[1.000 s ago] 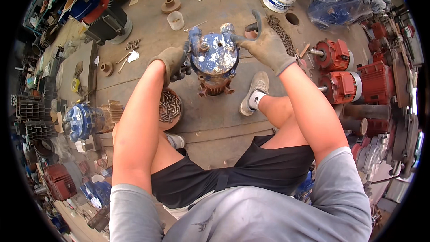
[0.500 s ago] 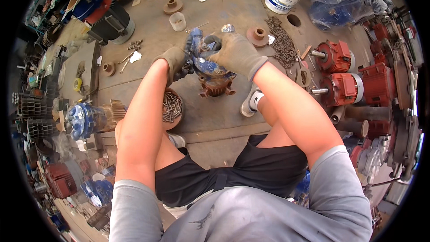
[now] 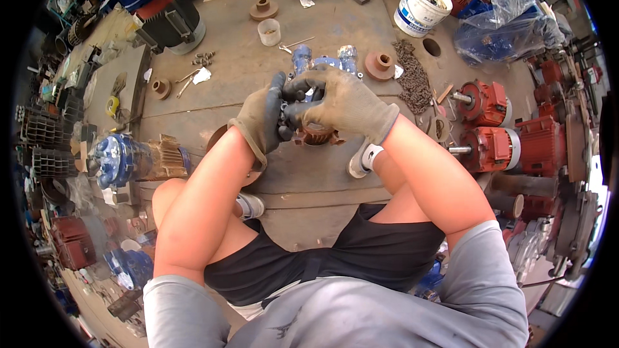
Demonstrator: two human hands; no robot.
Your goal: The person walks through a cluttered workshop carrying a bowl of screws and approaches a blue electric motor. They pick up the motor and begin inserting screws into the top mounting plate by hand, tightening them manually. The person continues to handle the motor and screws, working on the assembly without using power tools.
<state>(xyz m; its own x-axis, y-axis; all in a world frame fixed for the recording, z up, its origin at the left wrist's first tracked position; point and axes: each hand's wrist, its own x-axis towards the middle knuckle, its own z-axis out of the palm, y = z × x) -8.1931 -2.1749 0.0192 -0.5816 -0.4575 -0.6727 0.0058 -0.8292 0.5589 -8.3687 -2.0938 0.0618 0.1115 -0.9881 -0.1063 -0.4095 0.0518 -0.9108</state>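
Note:
Both my hands wear grey-tan work gloves with dark fingers and meet above a blue machine with a rusty lower housing [image 3: 302,58]. My left hand [image 3: 263,115] is curled, its dark fingers closed around small pieces I cannot make out. Reaching in from the right, my right hand [image 3: 348,103] has its thumb and fingers bent in a pinch against the left fingers; what they pinch is hidden. The machine stands upright on the floor between my feet, its middle covered by the gloves. A round bowl [image 3: 218,136] sits mostly behind my left forearm.
Red motors [image 3: 485,145] line the right side, near a chain [image 3: 412,77] and a flanged hub [image 3: 380,65]. Beyond are a white bucket [image 3: 422,8] and a small white cup [image 3: 269,32]. Another blue machine [image 3: 122,160] lies at left. A hole [image 3: 431,46] opens in the floor.
My hands have come together and nearer to me, off the top of the blue machine. My left forearm now covers most of the bowl, whose bolts showed before. The whole view has shifted slightly.

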